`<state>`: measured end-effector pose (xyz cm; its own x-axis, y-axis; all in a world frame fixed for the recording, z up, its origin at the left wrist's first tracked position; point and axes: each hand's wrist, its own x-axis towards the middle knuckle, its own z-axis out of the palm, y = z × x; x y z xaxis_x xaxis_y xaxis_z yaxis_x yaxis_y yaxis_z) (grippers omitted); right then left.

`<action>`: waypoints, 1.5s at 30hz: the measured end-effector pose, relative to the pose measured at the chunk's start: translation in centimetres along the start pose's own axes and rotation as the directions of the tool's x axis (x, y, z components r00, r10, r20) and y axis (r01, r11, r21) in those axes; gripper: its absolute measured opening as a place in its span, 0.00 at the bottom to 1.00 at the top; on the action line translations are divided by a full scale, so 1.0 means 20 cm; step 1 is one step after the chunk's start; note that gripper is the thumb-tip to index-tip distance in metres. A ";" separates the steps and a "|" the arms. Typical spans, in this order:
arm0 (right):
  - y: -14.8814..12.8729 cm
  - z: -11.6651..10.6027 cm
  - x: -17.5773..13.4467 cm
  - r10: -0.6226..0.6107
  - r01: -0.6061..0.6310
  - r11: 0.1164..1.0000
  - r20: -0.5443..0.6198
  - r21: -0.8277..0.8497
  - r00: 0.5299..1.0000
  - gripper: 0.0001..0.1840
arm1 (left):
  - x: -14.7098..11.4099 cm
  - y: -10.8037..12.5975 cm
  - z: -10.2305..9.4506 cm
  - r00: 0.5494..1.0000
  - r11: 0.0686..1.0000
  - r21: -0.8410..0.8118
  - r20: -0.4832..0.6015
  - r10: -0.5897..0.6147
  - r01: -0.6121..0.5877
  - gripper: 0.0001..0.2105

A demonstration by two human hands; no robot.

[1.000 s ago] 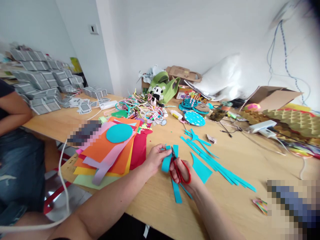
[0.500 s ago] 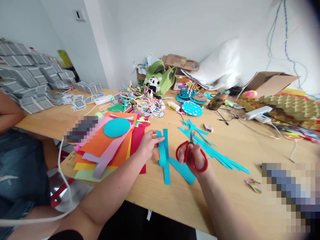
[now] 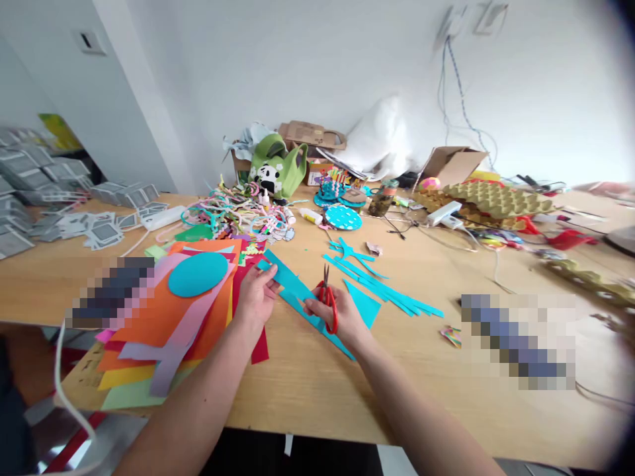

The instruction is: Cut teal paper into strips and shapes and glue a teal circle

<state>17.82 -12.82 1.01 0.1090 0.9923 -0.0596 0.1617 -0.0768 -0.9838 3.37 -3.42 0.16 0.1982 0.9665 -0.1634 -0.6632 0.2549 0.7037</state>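
Note:
Blue paper strips [image 3: 290,279] are pinched at their upper left end by my left hand [image 3: 258,291]. They slant down to the right, passing under the scissors hand. My right hand [image 3: 342,314] is closed round red-handled scissors [image 3: 329,305], whose blades point up and away from me. A wider piece of blue paper [image 3: 364,303] lies on the table just beyond my right hand. Further right rest several thin blue strips [image 3: 391,291]. Left of my hands, a blue paper circle [image 3: 198,274] lies on a stack of coloured sheets [image 3: 163,317].
A pile of colourful craft pieces [image 3: 238,208] sits at the back, near a green bag [image 3: 278,168]. A polka-dot blue disc [image 3: 343,217] and a glue bottle [image 3: 310,216] lie beside it. Egg trays [image 3: 501,198] and a power strip [image 3: 444,213] are at the right.
The blue strips have swung from upright to a slant, with their lower end now to the right. My right hand has come in against them with the scissors. The view has turned right.

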 end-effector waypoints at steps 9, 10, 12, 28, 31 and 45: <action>-0.11 -0.40 0.10 0.121 -0.145 0.903 -0.084 -0.405 0.989 0.08 | -0.03 -0.04 0.01 0.988 0.987 0.101 0.070 -0.134 0.126 0.16; -0.11 -0.48 0.11 0.137 -0.166 0.878 -0.097 -0.450 0.986 0.08 | -0.04 -0.05 0.01 0.986 0.982 0.119 0.068 -0.154 0.145 0.16; -0.11 -0.62 0.12 0.169 -0.201 0.834 -0.109 -0.515 0.980 0.09 | -0.05 -0.05 0.02 0.981 0.974 0.150 0.074 -0.180 0.168 0.15; -0.05 -0.92 0.04 -0.021 -0.347 0.220 -0.360 -0.912 0.933 0.23 | -0.07 -0.06 0.03 0.980 0.938 0.344 0.168 -0.104 0.041 0.17; -0.07 -0.85 -0.12 0.068 -0.312 0.162 -0.304 -0.936 0.950 0.22 | -0.07 -0.09 0.02 0.970 0.851 0.511 0.243 -0.010 -0.119 0.12; 0.08 -0.60 -0.48 0.302 -0.157 0.078 -0.127 -0.985 0.945 0.07 | 0.00 -0.07 -0.03 0.933 0.796 0.501 0.076 0.352 -0.341 0.15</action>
<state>28.71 -23.71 2.05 0.2762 0.9020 -0.3317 0.9611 -0.2579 0.0989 3.85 -3.72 -1.18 0.0068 0.9890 0.1478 -0.2336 -0.1421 0.9619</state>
